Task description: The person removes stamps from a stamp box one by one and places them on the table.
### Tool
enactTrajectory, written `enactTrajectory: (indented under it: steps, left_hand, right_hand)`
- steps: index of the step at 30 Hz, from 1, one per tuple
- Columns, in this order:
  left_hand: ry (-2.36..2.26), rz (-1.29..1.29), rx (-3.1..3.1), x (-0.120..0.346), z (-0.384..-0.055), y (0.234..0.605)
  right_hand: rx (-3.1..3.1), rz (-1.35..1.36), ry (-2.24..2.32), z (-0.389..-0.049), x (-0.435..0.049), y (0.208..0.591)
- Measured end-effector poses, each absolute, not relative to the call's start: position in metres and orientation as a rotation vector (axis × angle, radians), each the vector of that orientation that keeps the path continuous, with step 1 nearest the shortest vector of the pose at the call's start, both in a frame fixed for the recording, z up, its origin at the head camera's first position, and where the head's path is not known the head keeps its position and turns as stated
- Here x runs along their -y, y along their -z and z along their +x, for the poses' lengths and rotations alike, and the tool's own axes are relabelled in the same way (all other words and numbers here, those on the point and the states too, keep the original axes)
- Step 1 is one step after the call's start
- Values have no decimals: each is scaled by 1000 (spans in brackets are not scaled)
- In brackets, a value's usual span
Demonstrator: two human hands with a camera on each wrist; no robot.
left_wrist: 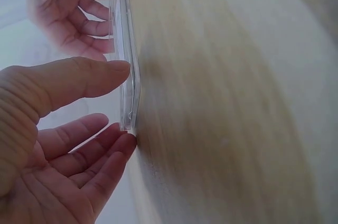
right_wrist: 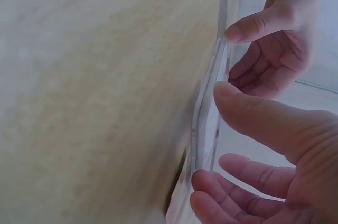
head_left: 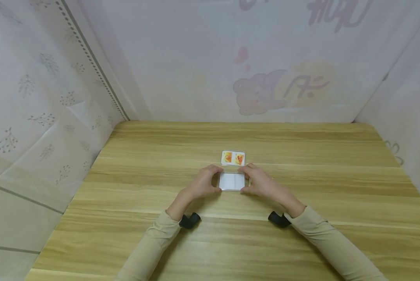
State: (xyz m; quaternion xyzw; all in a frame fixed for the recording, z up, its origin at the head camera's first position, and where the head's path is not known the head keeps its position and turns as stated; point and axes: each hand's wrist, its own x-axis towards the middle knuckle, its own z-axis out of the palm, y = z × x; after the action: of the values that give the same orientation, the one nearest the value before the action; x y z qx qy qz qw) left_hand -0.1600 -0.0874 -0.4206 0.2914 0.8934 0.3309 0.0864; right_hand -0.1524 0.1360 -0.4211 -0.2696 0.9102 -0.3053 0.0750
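Observation:
A small, flat, clear plastic case (head_left: 227,182) with white contents lies low over the wooden table (head_left: 160,156), its long side running left to right. My left hand (head_left: 204,182) holds its left end, thumb at the near edge and fingers at the far edge. At the other end my right hand (head_left: 261,184) grips it the same way. Both wrist views show the case (left_wrist: 125,49) edge-on as thin stacked layers, thumbs and fingertips right at its rim. Just beyond it lies a second clear case (head_left: 233,157) with two orange-and-yellow printed pictures.
Black wrist bands (head_left: 190,221) show below both sleeves. A pale patterned cloth (head_left: 181,70) hangs behind the table's far edge, and another printed cloth (head_left: 48,97) hangs along the left side.

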Motion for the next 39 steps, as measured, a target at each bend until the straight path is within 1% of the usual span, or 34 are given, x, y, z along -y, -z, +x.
enactTrajectory:
  steps: [13, 29, 39]
  left_hand:
    - [-957, 875, -2675, 85, -161, 421]
    - [-878, 864, -2694, 84, -163, 419]
    - [-1086, 878, -2637, 93, -177, 422]
  right_hand:
    - [-2741, -762, 818, -151, -132, 414]
    - [-2759, -797, 737, -153, -130, 414]
    - [-2772, -772, 912, -166, -139, 412]
